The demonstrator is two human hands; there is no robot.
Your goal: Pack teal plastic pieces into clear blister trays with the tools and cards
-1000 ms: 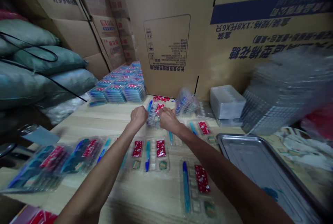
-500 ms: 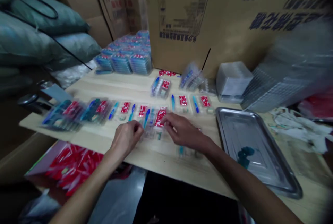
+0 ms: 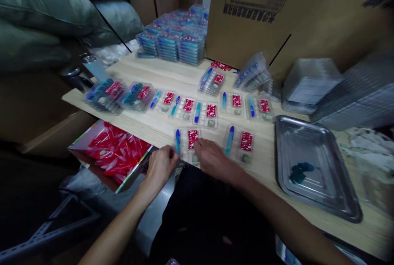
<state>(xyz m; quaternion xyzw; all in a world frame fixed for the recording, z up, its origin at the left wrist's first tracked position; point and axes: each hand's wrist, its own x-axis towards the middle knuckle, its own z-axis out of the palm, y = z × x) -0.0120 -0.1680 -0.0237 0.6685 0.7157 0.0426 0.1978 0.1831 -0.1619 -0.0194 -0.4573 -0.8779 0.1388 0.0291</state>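
A clear plastic tray (image 3: 185, 144) with a blue tool and a red packet lies at the table's front edge, between my hands. My left hand (image 3: 163, 164) is closed at its lower left corner; what its fingers pinch is too small to name. My right hand (image 3: 212, 156) has its fingers bent together over the tray's right side, by the red packet (image 3: 193, 138); whether they hold anything is hidden. Another filled tray (image 3: 238, 145) lies right of it. Behind them several similar trays (image 3: 211, 111) lie in a row.
A metal tray (image 3: 318, 211) with dark green pieces is at the right. Stacked filled trays (image 3: 106, 97) stand at the left, more at the back. A box of red packets (image 3: 118, 150) sits below the left edge. Stacks of clear trays (image 3: 310, 80) stand back right.
The view has shifted, so the table appears higher and further right. The tray between my hands now lies nearer the front edge, apart from the row behind. Both hands remain beside it.
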